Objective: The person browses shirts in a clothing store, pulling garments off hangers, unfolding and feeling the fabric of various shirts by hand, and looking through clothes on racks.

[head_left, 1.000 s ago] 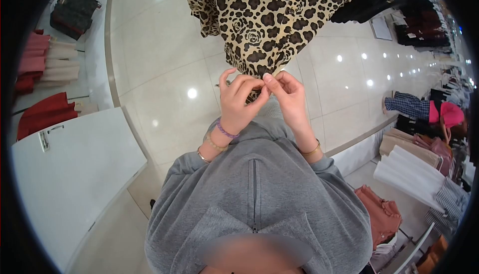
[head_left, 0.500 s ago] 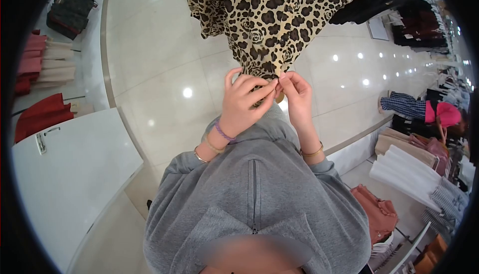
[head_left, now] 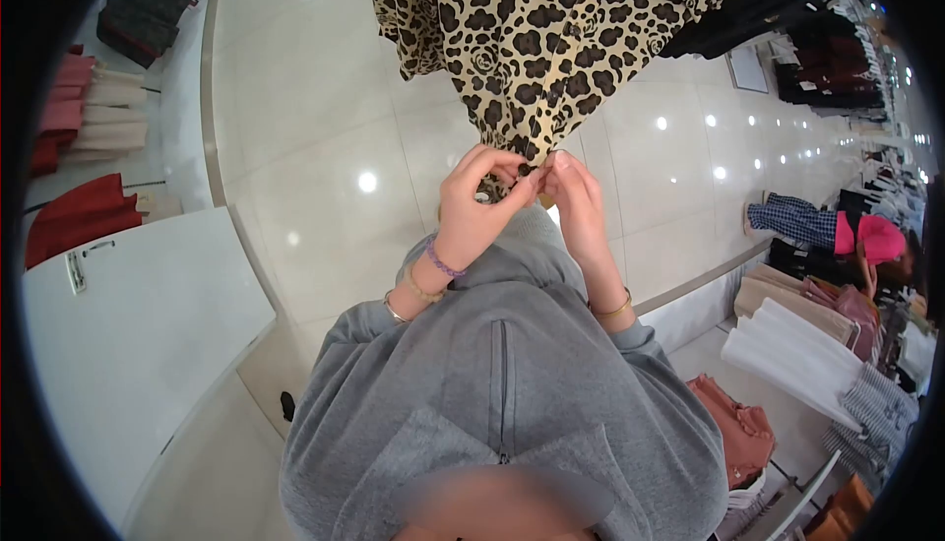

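Note:
A leopard-print shirt (head_left: 551, 49) with rose motifs hangs at the top of the view, narrowing down to my two hands. Small dark buttons seem to run along its front strip. My left hand (head_left: 484, 196), with bracelets at the wrist, has thumb and fingertips closed on the shirt's lower edge, and a bit of cloth shows inside its curled fingers. Close beside it, my right hand (head_left: 577, 194) pinches the same edge between thumb and forefinger. The fingertips of both hands almost meet and partly hide the cloth there.
A white cabinet door (head_left: 157, 315) stands at the left, with red and pale garments (head_left: 84, 206) behind it. Racks of dark clothes (head_left: 817, 59) line the right. A person in a pink top (head_left: 866, 236) is there, near white folded clothes (head_left: 787, 349).
My left hand's fingers have curled in more around the shirt's edge, and its thumb now shows by the fingertips. The right hand keeps its pinch, having shifted slightly. The view has moved a little.

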A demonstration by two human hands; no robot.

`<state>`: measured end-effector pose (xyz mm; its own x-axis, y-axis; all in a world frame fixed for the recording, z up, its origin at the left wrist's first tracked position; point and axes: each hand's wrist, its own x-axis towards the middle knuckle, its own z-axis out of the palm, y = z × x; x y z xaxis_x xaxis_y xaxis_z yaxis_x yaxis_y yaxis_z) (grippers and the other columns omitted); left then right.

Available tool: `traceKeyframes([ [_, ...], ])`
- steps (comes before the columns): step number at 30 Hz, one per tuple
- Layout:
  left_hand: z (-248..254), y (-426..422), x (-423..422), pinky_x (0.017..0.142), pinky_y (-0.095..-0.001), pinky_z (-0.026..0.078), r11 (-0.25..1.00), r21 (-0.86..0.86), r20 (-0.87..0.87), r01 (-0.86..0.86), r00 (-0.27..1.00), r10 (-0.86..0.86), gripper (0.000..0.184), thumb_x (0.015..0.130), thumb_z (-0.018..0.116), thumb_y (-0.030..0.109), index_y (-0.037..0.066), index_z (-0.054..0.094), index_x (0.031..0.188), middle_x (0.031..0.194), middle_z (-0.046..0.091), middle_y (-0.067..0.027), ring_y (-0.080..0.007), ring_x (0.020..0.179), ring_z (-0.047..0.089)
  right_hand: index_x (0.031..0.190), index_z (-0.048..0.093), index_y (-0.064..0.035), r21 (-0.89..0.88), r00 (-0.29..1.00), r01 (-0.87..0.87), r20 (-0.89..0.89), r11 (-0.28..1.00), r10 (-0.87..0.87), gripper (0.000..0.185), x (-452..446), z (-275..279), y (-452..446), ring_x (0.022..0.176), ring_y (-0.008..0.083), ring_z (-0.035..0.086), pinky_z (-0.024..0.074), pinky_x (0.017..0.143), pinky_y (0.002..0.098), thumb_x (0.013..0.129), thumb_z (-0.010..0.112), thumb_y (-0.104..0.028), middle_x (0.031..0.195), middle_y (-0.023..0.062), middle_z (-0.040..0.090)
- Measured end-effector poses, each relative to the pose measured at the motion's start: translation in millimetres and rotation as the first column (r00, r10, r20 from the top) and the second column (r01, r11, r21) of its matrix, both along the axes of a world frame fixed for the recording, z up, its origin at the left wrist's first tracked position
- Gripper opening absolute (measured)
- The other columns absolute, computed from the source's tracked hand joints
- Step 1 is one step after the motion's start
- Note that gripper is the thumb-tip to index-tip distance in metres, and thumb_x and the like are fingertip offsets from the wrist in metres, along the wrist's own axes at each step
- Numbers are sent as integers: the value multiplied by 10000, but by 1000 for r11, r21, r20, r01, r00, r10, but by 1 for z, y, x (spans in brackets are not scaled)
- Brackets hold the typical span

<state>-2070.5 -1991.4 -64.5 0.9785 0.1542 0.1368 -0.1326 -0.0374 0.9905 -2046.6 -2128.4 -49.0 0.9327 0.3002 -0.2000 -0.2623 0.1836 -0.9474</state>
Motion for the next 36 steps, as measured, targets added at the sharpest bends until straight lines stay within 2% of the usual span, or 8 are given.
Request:
traceKeyframes([
  [5,1,12,3,806,-303,425,982,140,118,130,982,-147,295,609,788,117,52,576,804,965,509,-61,-194,923,517,1034,540,14,-100,993,67,101,993,-57,188,1,7,4,868,101,527,424,771,241,898,484,-103,916,48,571],
  [9,-20,25,18,1007,-370,325,924,-350,70,151,988,-135,967,597,803,157,116,239,1381,1342,319,-129,-277,1249,333,1198,475,26,407,946,-140,-213,903,243,358,9,26,-14,1047,140,521,408,892,285,865,493,-104,1135,89,562],
  [13,-57,36,18,1054,-370,291,203,-958,52,203,818,-573,910,816,247,724,43,161,1413,1431,264,-127,-275,1306,286,1045,522,-11,42,960,-222,-164,974,226,232,15,12,-10,814,68,526,420,693,220,882,558,-173,907,11,583],
  [17,-40,9,33,922,-316,426,926,-362,-355,108,902,-244,448,937,399,330,29,432,1267,1196,538,-104,-216,1088,533,1048,527,8,-264,973,-224,-9,938,230,201,18,-14,-15,855,88,555,449,763,228,881,568,-98,923,37,603],
  [24,-69,6,57,923,-365,439,569,-784,-417,-250,890,-183,390,948,332,221,-24,443,1231,1207,534,-118,-238,1079,535,1232,440,-31,-360,905,388,322,848,-277,512,104,-46,-80,1160,189,435,393,924,332,830,632,-283,1232,100,480],
  [27,-56,-8,65,926,-325,423,734,-656,-459,-175,865,-204,433,959,372,294,-16,428,1255,1226,518,-90,-204,1084,525,1221,469,-6,159,825,562,-38,812,-564,421,166,-37,-98,1166,200,446,369,952,341,838,608,-114,1234,116,491],
  [32,-35,-58,103,963,-328,373,853,386,-316,353,919,-238,538,886,536,289,-23,378,1295,1246,483,-111,-199,1177,433,1117,544,35,30,939,-341,-34,940,342,550,162,-47,-83,1044,205,494,383,899,299,865,492,-451,1096,117,565],
  [36,-68,-80,112,925,-332,393,941,-336,-410,50,891,-193,525,846,570,328,-14,427,1218,1193,508,-124,-241,1105,478,1106,542,70,-257,612,-761,18,595,791,578,138,-20,-109,989,200,551,450,837,307,845,560,-445,1052,161,602],
])
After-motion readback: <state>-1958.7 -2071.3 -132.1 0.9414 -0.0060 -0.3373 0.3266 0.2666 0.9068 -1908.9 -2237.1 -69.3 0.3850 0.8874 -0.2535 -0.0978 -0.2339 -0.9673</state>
